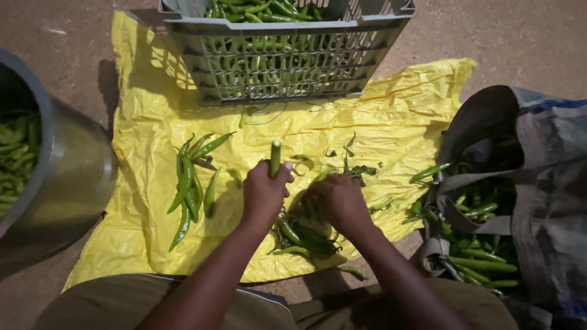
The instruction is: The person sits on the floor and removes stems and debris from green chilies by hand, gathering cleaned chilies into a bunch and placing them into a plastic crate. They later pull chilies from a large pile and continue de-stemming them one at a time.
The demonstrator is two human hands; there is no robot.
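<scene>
Your left hand (pixel 264 194) is clenched on one green chilli (pixel 275 157), upright over the yellow sheet (pixel 391 116); right hand (pixel 338 200) cupped on the pile (pixel 304 235), grip unclear. Chilli's light, slick, snaps easily: hold mid-body

A glossy, crinkled yellow plastic sheet (pixel 391 116), grey plastic lattice crate (pixel 287 58), dull-sheened metal pot (pixel 73 177), and matt woven cloth bag (pixel 550 177).

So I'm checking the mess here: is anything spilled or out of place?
Mostly tidy. One green chilli lies at the yellow sheet's front edge, half off it, and another pokes out of the bag onto the sheet.
</scene>
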